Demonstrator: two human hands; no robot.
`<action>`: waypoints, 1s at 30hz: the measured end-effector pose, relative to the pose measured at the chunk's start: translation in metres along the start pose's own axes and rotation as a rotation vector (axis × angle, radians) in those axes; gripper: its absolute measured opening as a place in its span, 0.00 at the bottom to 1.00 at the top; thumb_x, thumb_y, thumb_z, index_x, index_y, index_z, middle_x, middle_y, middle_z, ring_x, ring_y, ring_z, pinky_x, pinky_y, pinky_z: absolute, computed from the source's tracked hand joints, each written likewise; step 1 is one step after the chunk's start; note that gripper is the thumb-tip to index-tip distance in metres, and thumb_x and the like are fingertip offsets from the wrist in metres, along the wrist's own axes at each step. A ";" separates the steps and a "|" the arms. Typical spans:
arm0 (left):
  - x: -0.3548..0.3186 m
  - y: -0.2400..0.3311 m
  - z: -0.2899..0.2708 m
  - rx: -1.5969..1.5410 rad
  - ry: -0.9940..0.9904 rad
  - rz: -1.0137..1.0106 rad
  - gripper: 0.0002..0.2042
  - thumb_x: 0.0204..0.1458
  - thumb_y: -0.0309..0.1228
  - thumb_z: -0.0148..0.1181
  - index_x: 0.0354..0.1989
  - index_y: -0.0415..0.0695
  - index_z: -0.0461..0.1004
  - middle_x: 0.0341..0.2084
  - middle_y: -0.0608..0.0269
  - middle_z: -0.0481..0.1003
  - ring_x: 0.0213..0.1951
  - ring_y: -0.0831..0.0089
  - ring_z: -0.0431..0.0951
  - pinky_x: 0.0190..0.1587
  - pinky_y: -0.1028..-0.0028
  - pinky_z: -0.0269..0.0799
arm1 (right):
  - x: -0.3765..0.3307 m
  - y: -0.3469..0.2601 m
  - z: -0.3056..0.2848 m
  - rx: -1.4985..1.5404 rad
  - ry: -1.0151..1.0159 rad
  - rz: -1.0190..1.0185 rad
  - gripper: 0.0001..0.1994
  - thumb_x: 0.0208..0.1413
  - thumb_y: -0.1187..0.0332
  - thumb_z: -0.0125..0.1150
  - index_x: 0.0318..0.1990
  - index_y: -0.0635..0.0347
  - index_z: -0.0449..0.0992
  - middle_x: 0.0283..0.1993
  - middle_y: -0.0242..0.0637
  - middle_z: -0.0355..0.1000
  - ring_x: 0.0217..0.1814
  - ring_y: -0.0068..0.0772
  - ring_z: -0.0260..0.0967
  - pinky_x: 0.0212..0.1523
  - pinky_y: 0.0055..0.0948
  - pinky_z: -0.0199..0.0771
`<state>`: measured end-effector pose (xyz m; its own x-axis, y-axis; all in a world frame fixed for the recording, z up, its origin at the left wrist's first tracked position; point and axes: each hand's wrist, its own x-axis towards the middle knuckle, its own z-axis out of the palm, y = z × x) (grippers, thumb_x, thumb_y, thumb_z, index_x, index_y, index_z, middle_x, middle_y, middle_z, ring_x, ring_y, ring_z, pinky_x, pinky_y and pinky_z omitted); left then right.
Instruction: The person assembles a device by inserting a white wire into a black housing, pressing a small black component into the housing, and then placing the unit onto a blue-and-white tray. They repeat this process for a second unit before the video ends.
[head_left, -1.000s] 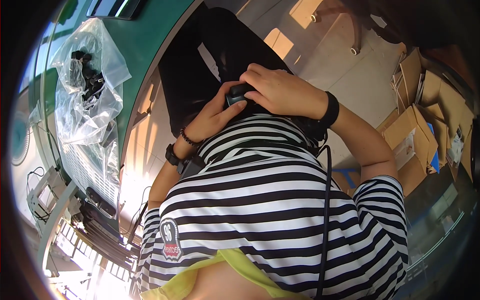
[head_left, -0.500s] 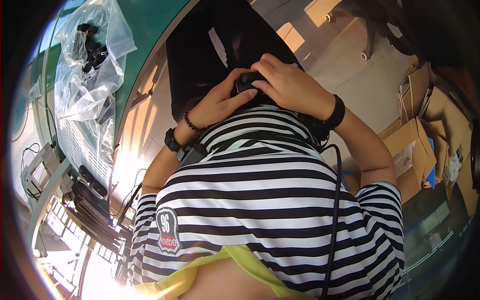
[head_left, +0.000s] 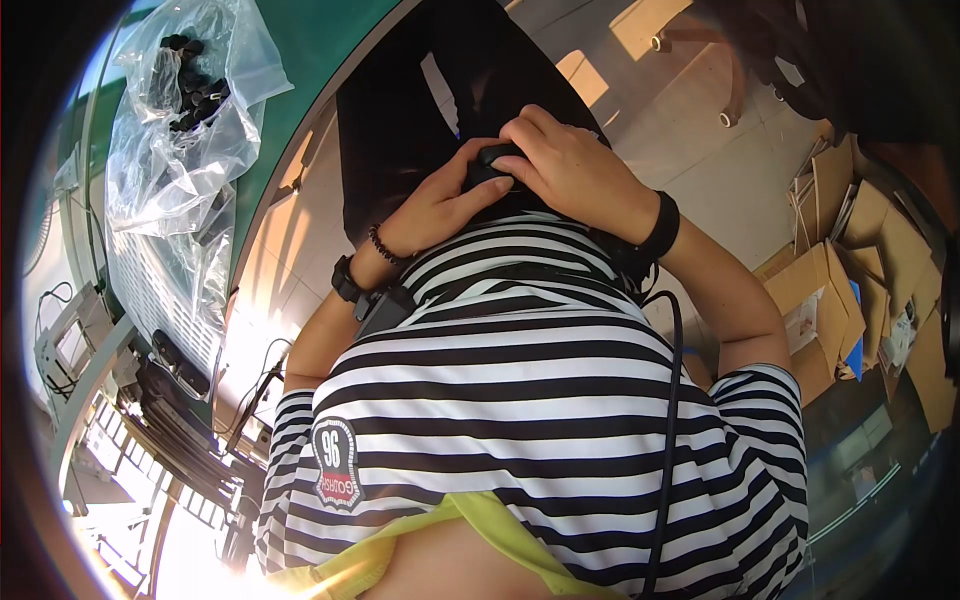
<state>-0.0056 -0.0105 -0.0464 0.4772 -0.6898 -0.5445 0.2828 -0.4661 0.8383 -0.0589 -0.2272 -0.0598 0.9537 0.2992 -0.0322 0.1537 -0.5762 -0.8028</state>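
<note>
Both hands meet at my waist, above the hem of my black-and-white striped shirt (head_left: 520,400). My left hand (head_left: 432,208), with a bead bracelet and a black watch on its wrist, cups a small black object (head_left: 488,166) from the left. My right hand (head_left: 572,168), wearing a black wristband, closes over the same object from the right, its fingers curled on top. Most of the object is hidden by the fingers. Dark trousers (head_left: 400,120) lie behind the hands.
A green table (head_left: 300,110) runs along the upper left, bearing a clear plastic bag (head_left: 175,140) of small black parts and a white perforated tray (head_left: 150,290). Cardboard boxes (head_left: 830,300) are piled on the floor at the right. A black cable (head_left: 668,440) hangs down my shirt.
The view has tilted, so the hands and the table sit higher in the picture. Both hands have stayed closed together on the small black object.
</note>
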 end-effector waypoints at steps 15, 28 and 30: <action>0.001 -0.001 -0.005 0.072 -0.077 0.027 0.25 0.65 0.40 0.58 0.68 0.46 0.62 0.47 0.60 0.76 0.49 0.75 0.75 0.53 0.75 0.71 | -0.006 0.004 -0.010 0.112 -0.076 0.014 0.14 0.63 0.65 0.62 0.49 0.65 0.71 0.45 0.43 0.68 0.39 0.48 0.73 0.37 0.40 0.75; -0.002 0.005 -0.005 -0.073 -0.044 -0.111 0.27 0.65 0.38 0.56 0.71 0.46 0.60 0.52 0.60 0.74 0.55 0.75 0.72 0.60 0.74 0.66 | -0.004 0.002 -0.001 0.087 -0.024 -0.006 0.15 0.63 0.65 0.60 0.53 0.63 0.70 0.47 0.43 0.69 0.39 0.49 0.74 0.38 0.41 0.76; -0.002 0.006 -0.006 -0.115 -0.049 -0.126 0.27 0.65 0.37 0.55 0.71 0.46 0.60 0.52 0.61 0.73 0.55 0.75 0.71 0.60 0.74 0.65 | -0.006 0.001 -0.002 0.081 0.002 -0.008 0.15 0.63 0.66 0.60 0.53 0.63 0.69 0.47 0.43 0.69 0.39 0.49 0.74 0.38 0.40 0.76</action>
<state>-0.0003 -0.0087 -0.0402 0.3920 -0.6575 -0.6434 0.4319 -0.4860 0.7598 -0.0636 -0.2306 -0.0589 0.9530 0.3019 -0.0239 0.1404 -0.5104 -0.8484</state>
